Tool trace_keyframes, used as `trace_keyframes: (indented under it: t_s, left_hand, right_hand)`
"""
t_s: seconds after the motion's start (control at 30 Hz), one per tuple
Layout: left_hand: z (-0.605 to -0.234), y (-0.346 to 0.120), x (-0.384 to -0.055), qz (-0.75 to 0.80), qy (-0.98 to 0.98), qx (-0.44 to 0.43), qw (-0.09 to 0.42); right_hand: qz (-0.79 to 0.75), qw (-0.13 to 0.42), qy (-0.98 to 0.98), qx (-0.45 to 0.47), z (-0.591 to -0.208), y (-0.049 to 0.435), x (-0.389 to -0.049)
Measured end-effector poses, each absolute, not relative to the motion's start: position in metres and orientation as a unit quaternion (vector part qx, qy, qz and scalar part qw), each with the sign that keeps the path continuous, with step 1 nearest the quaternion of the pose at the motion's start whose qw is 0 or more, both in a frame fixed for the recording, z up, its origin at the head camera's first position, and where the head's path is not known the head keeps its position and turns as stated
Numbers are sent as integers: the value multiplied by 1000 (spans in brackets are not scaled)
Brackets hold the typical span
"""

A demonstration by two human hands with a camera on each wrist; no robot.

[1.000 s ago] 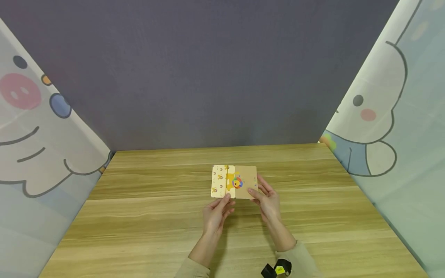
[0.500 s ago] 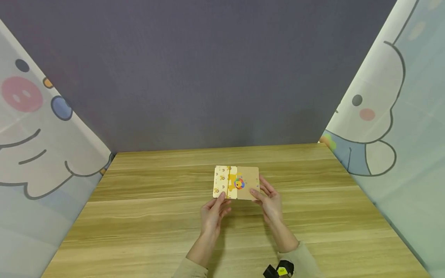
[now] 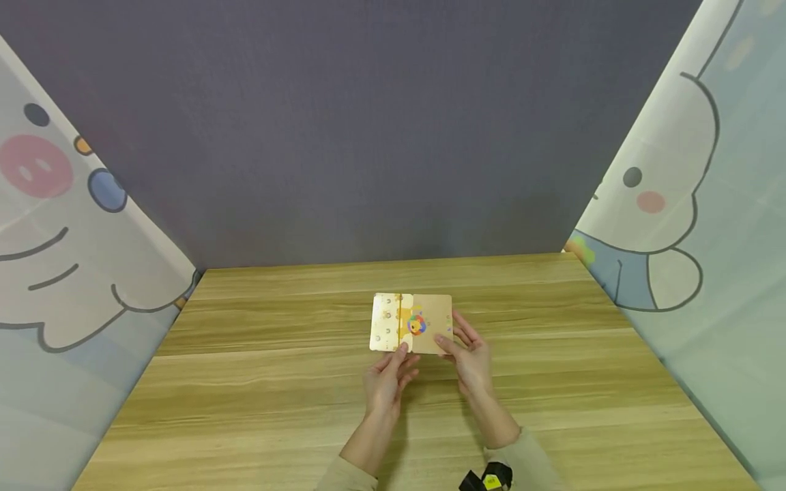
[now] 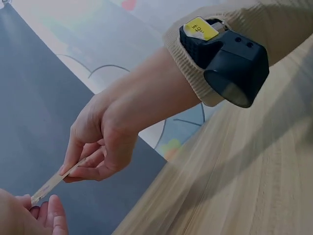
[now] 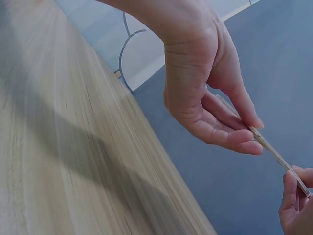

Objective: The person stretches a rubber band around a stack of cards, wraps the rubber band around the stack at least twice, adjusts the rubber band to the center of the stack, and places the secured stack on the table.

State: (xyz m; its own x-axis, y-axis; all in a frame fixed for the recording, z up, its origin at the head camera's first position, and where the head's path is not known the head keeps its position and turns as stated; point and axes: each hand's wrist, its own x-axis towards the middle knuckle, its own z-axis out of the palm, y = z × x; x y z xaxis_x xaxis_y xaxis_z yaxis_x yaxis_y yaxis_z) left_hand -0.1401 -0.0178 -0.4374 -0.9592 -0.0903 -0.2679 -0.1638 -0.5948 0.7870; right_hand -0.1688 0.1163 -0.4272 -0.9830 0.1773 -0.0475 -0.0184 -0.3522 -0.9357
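Observation:
A thin small notebook (image 3: pixel 430 310), cream with a bear pattern on the left and brown on the right, is held above the table. A yellow strip crosses its cream side, and a colourful-maned lion sits near its middle. My left hand (image 3: pixel 382 385) pinches its lower edge near the middle, thumb on top. At the lower right corner my right hand (image 3: pixel 475 365) grips it, thumb on top and fingers behind. Both wrist views show the notebook edge-on, tilted; in the right wrist view, my right hand (image 5: pixel 195 83) pinches its near end.
The wood-grain table (image 3: pixel 276 395) spreads beneath both hands. Behind it stands a dark grey panel (image 3: pixel 381 136). Cartoon-printed curtains (image 3: pixel 737 327) flank both sides. A black wrist camera (image 3: pixel 485 477) is strapped over the right sleeve.
The notebook and both hands drift slightly right, then back left. Its surface now catches more light, so its tilt has changed a little. Both hands keep their hold.

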Motion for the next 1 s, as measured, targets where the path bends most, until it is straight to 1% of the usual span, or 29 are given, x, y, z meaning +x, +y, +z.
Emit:
trace_keyframes:
  t_s: [0.23,0.47,0.7,1.0]
  left_hand:
    - [-438,-23,-140,879,458,-134,12]
    - [-436,-22,-141,877,452,-166,-4]
    - [-438,-14,-138,884,443,-148,27]
    - [-438,-16,-138,874,465,-132,49]
  right_hand:
    - [828,59,-553,-75,-427,118,-170]
    - [829,60,-550,-77,-428,118,-170]
    - [818,51,-568,-71,-429,115,-167]
    - [817,50,-569,-82,-429,118,-168]
